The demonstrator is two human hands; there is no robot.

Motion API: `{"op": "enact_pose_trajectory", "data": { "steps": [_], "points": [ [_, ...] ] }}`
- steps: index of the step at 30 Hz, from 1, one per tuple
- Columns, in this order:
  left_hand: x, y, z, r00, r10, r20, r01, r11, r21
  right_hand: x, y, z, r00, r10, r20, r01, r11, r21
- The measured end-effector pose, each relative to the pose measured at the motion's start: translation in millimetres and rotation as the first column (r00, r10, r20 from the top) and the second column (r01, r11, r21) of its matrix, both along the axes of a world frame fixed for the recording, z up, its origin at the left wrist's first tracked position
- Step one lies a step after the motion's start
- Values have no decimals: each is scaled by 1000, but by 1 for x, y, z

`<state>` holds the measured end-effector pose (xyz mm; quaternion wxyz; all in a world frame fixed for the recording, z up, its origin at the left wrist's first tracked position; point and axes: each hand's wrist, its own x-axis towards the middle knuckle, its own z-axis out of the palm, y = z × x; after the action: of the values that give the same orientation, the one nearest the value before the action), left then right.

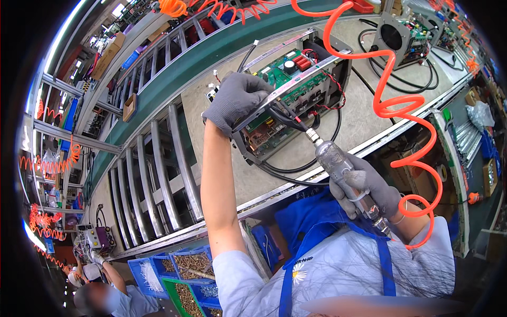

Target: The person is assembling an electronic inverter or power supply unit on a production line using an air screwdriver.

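Note:
My left hand (237, 100), in a grey glove, grips the near left corner of an open metal chassis (302, 83). Its fingertips are partly hidden against the frame. Inside the chassis sits a green circuit board (282, 68) with red and black components and wires. My right hand (364, 187), also gloved in grey, is wrapped round a pneumatic screwdriver (335, 161). The tool is tilted, its bit pointing up and left to the frame's rail near my left fingers. Whether the tip touches a screw is too small to tell.
An orange coiled air hose (388, 79) hangs right of the chassis. Metal rollers (158, 174) lie left. Blue and green bins (182, 293) of small hardware stand at lower left. Other units with black cables (404, 39) sit at far right. A co-worker (113, 296) works at lower left.

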<state>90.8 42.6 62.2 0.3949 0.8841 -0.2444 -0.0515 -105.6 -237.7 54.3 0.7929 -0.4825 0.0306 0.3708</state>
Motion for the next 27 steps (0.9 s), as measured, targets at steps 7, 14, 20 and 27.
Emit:
{"op": "enact_pose_trajectory", "data": {
  "steps": [7, 14, 20, 27],
  "points": [
    [0, 2, -2, 1000, 11, -23, -12, 999, -38, -1, 0, -2, 999, -7, 32, 6, 999, 46],
    [-5, 3, 1, 999, -1, -54, -1, 999, -54, -5, 3, 2, 999, -21, 29, 19, 999, 47],
    [-12, 9, 6, 1000, -17, -1, 17, 999, -38, -15, -50, 11, 999, 47, -16, -45, 997, 69],
    [-56, -6, 24, 691, 347, 635, -320, 934, -162, 69, -223, -90, 727, -652, 215, 687, 693, -219]
  ]
}}
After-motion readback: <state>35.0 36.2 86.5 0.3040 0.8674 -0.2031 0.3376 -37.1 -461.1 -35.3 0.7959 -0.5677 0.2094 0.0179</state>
